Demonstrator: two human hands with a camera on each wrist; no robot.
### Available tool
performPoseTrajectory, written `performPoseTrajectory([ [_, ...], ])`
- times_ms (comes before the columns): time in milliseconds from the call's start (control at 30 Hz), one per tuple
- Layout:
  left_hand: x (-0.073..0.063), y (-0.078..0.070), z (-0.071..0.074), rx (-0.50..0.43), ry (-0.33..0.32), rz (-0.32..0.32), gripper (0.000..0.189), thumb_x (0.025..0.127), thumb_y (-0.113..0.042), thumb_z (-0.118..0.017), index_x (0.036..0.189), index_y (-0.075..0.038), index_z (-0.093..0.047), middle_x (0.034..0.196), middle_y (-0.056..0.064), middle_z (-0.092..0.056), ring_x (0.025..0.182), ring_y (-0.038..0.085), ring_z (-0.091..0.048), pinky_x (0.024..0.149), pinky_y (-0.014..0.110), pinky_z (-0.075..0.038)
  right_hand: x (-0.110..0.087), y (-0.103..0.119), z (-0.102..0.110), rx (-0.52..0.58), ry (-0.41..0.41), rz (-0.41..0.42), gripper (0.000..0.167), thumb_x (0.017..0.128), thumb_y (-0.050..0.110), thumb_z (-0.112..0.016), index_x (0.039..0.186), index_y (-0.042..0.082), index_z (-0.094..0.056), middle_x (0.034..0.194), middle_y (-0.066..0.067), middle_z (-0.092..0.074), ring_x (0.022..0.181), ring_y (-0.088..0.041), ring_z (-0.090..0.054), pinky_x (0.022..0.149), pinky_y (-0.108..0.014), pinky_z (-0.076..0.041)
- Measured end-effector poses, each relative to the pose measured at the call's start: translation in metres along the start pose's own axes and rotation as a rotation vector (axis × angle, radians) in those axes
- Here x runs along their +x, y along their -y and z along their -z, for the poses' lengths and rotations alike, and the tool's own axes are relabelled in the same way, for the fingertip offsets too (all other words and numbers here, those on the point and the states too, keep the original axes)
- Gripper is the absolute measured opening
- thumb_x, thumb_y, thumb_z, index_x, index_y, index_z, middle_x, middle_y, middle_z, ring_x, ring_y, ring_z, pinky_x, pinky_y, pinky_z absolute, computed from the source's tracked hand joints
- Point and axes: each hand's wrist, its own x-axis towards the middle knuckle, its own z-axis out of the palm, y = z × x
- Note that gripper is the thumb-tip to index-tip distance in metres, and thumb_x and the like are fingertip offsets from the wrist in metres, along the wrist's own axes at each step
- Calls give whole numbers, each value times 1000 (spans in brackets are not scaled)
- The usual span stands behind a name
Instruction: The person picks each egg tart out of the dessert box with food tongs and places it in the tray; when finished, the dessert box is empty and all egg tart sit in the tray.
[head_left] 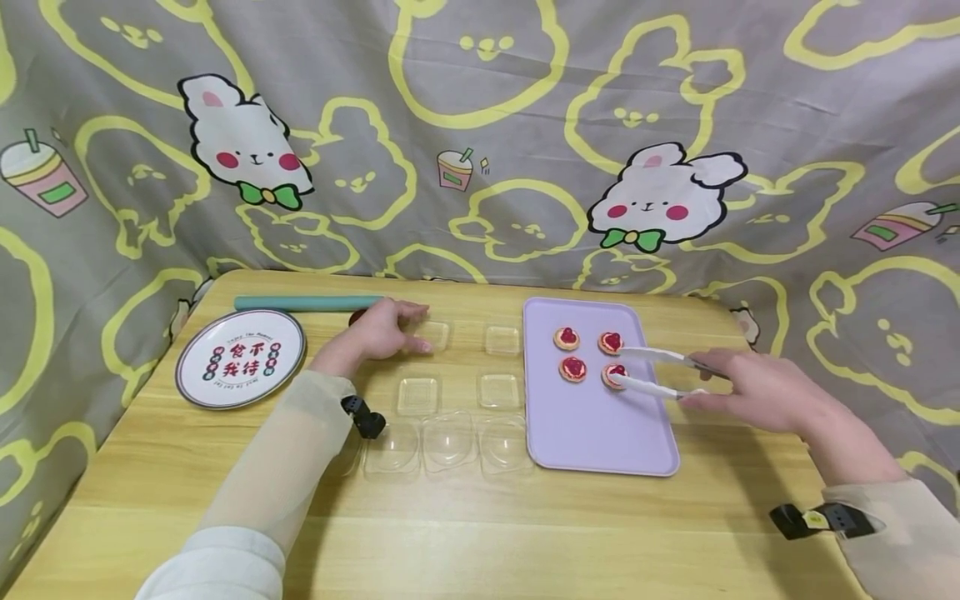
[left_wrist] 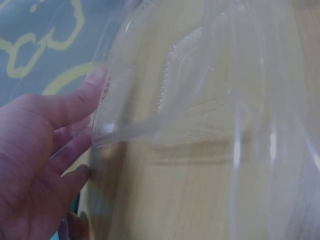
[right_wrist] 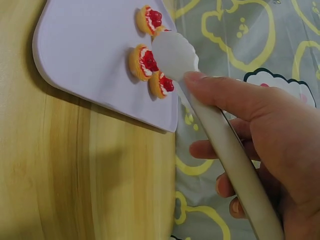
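My left hand (head_left: 382,329) is at the back-left clear plastic box (head_left: 435,336). In the left wrist view its thumb and fingers (left_wrist: 75,150) hold the box's edge (left_wrist: 102,135). My right hand (head_left: 757,387) grips a pair of tongs (head_left: 652,387) with white tips, their arms spread apart. The tips reach over the two right-hand tarts (head_left: 611,342) on the lilac tray (head_left: 592,433). Several small tarts with red topping and white cream are on that tray. In the right wrist view a broad white tong tip (right_wrist: 172,55) overlaps the tarts (right_wrist: 142,62).
More square clear boxes (head_left: 418,395) stand left of the tray, with domed clear plastic pieces (head_left: 450,442) lined up in front. At the left lies a white plate (head_left: 240,358) with red lettering, and behind it a teal roll (head_left: 307,303). A patterned curtain (head_left: 480,167) hangs behind the table.
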Motion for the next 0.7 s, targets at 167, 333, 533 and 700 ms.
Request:
performPoseTrajectory([
  [167,0,0,-1,11,-5,5,78,88,-27,-90,156,-11,-54,156,10,-54,150,32,-40,121,49,-36,-9,-3,0,2,-56,-31,74,90,65,-76,137,8,-68,113,-3,-74,90,-20,-66,70,-49,-55],
  [333,0,0,-1,11,-9,8,79,88,-27,-90,156,-12,-54,157,9,-53,150,33,-40,121,50,-36,-17,-11,-5,33,-113,-58,72,92,63,-75,139,9,-66,116,-8,-75,99,-31,-70,73,-58,-55],
  [533,0,2,-3,17,-12,-3,79,88,-28,-90,156,-10,-53,156,10,-54,150,33,-40,121,50,-35,-26,-30,-14,75,-165,-123,72,94,60,-75,143,10,-61,122,-16,-73,93,-31,-68,67,-56,-52],
  [700,0,1,-2,11,-16,-8,79,88,-27,-90,155,-9,-54,155,10,-55,150,32,-41,122,49,-34,-29,-47,-25,112,-172,-166,72,95,59,-73,145,8,-59,113,-13,-73,79,-23,-61,59,-43,-46],
])
